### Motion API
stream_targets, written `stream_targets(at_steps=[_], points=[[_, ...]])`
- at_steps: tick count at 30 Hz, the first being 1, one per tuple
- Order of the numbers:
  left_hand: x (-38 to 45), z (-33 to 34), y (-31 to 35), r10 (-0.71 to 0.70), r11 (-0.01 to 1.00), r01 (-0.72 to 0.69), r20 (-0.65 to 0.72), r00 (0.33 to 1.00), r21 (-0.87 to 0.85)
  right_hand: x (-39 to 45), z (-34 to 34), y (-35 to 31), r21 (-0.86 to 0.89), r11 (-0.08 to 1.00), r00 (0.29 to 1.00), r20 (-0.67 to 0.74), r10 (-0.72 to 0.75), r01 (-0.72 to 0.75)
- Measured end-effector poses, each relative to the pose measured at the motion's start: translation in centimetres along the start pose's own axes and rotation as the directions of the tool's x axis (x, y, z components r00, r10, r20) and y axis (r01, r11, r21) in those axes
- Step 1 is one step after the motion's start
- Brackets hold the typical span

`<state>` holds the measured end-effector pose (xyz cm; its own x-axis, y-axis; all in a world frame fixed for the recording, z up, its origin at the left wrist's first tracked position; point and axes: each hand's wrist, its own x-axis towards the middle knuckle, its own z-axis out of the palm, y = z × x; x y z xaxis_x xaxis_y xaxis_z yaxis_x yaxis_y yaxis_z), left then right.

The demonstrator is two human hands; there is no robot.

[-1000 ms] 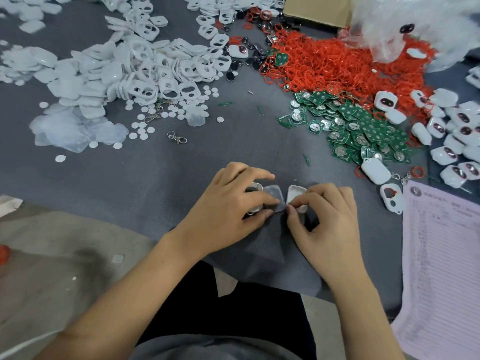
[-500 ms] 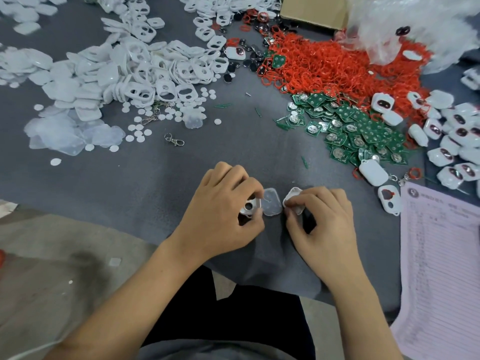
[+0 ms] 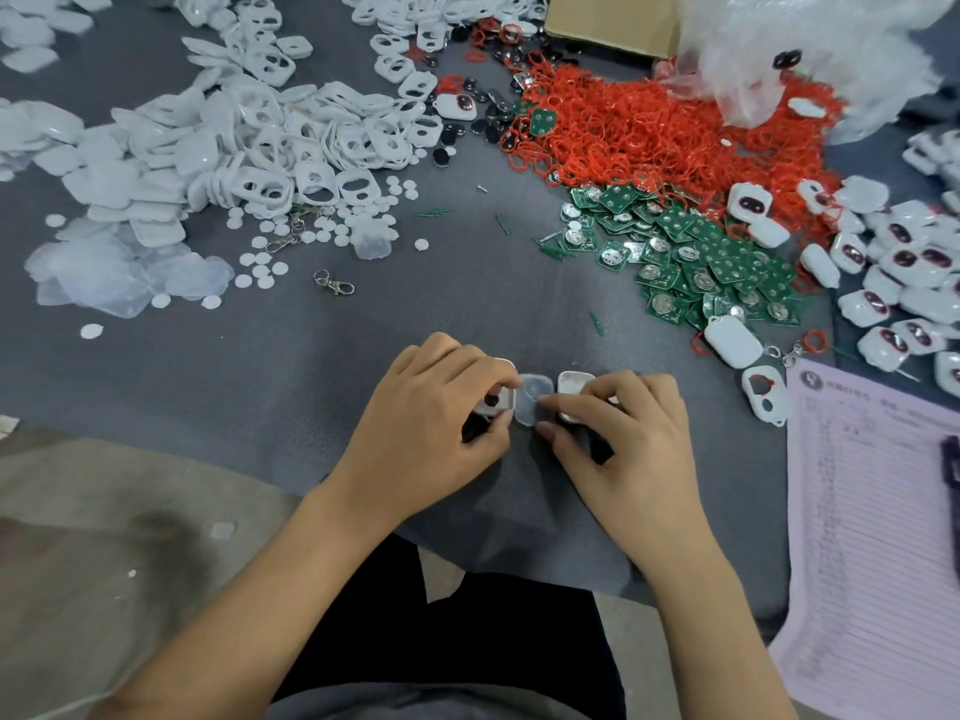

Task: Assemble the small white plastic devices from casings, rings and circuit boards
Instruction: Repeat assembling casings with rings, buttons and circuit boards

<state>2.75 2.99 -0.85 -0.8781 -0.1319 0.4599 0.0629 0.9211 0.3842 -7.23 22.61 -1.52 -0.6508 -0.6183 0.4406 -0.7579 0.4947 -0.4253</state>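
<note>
- White casings (image 3: 249,142) lie heaped at the far left of the grey surface (image 3: 363,324), a key clip (image 3: 333,283) just in front of them.
- The left hand (image 3: 431,433) curls its fingers (image 3: 485,368) round a white casing with a hole (image 3: 493,402).
- A clear cover (image 3: 531,405) sits between both hands, pinched by the right hand (image 3: 628,449), which also holds a white shell (image 3: 574,384).
- Red rings (image 3: 649,127) and green circuit boards (image 3: 691,257) pile at the far right, beside finished devices (image 3: 904,262).
- A printed sheet (image 3: 878,537) lies at the right edge.
</note>
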Motion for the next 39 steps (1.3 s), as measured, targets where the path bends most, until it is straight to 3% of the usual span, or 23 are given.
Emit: stream_targets(at_steps=[12,16,19,22,26,31,39], points=[[0.1,-0.2,0.1,0.002,0.999,-0.002,0.001,1.000,-0.049,0.1,0.1,-0.5,-0.024,0.999,0.998,-0.047,-0.042,0.041],[0.1,-0.2,0.0,0.000,0.998,0.001,0.013,1.000,-0.064,0.0,-0.9,-0.5,0.129,0.991,0.969,-0.242,0.051,-0.020],[0.1,-0.2,0.1,0.009,0.998,-0.007,0.045,0.999,-0.057,-0.6,-1.6,-0.3,0.193,0.966,0.881,-0.409,0.239,-0.172],[0.2,-0.3,0.2,0.009,0.998,-0.006,0.060,0.998,-0.057,-0.5,-1.3,0.1,0.172,0.911,0.855,-0.314,0.412,-0.375],[0.2,-0.4,0.2,-0.007,0.995,0.011,0.042,0.999,-0.101,0.3,-1.1,0.3,0.122,0.886,0.874,-0.151,0.462,-0.448],[0.2,-0.4,0.1,-0.022,0.992,0.025,0.021,1.000,-0.126,0.5,-0.9,0.1,0.037,0.874,0.867,-0.119,0.485,-0.484],[0.6,-0.3,-0.4,-0.159,0.955,0.165,0.047,0.986,-0.248,0.8,-0.7,0.4,0.096,0.877,0.858,-0.184,0.480,-0.471]])
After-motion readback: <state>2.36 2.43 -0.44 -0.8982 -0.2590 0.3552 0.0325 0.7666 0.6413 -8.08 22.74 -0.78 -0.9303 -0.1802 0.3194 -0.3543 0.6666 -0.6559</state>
